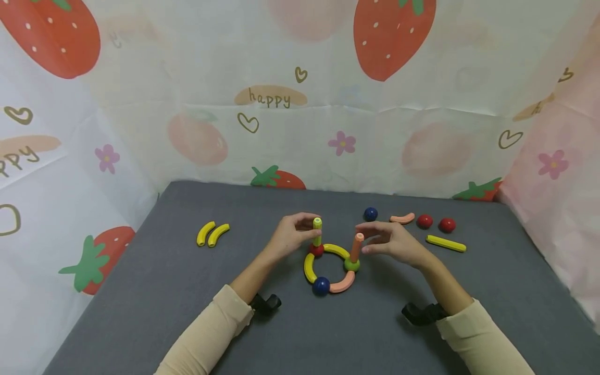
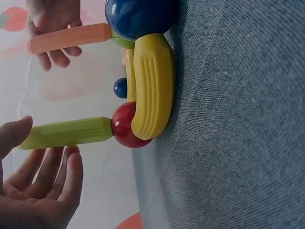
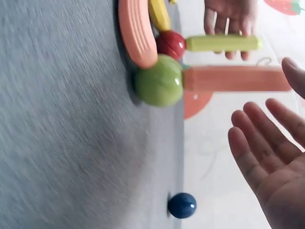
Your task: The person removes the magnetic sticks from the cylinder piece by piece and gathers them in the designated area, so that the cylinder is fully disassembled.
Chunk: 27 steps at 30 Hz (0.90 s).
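A ring of curved sticks and balls lies on the grey cloth, with two straight sticks standing up from it. My left hand [image 1: 294, 232] pinches the upright light-green stick [image 2: 71, 132], which rises from a red ball [image 2: 125, 125]. From a green ball [image 3: 159, 81] stands a salmon-pink stick [image 3: 233, 78]. Beside that stick my right hand [image 1: 392, 242] has its fingers spread and apart from it. A blue ball [image 1: 321, 286] joins a yellow curved stick [image 2: 155, 88] and a pink curved stick [image 1: 343, 283] at the near side. Another yellow curved stick [image 1: 337, 251] closes the far side.
Two yellow curved sticks [image 1: 213, 234] lie at the left. Toward the back right are a loose blue ball [image 1: 370, 214], a pink curved stick [image 1: 402, 219], two red balls [image 1: 425, 221] and a straight yellow stick [image 1: 446, 243]. A printed curtain [image 1: 211, 67] hangs behind the table [image 1: 154, 291].
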### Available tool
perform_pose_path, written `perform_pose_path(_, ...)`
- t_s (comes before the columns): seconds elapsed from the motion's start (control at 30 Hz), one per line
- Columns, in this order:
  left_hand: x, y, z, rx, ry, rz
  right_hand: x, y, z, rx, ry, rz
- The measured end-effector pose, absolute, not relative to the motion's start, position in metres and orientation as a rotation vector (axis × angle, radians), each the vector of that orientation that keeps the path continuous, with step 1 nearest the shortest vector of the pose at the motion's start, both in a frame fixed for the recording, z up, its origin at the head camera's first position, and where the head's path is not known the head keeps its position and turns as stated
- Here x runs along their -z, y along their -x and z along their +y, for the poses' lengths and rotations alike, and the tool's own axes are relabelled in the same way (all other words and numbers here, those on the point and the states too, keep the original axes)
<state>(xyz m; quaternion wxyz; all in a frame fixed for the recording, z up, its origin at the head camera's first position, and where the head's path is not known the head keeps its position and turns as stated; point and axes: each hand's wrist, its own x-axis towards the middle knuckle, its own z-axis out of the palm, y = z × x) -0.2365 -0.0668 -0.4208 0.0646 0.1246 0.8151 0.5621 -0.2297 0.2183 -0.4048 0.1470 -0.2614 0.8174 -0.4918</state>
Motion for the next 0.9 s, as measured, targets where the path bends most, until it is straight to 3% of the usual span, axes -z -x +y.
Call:
perform_pose_path(0.5,0.4,0.217,-0.089,-1.677,-0.248,2.61,0.423,0.222,0.205,1.548,0.73,2.376)
perform_pose_path(0.9,0.403,0.19,-0.068,-1.611,-0.579,2.497,0.425,0.219,0.203,1.527,0.802,2.442)
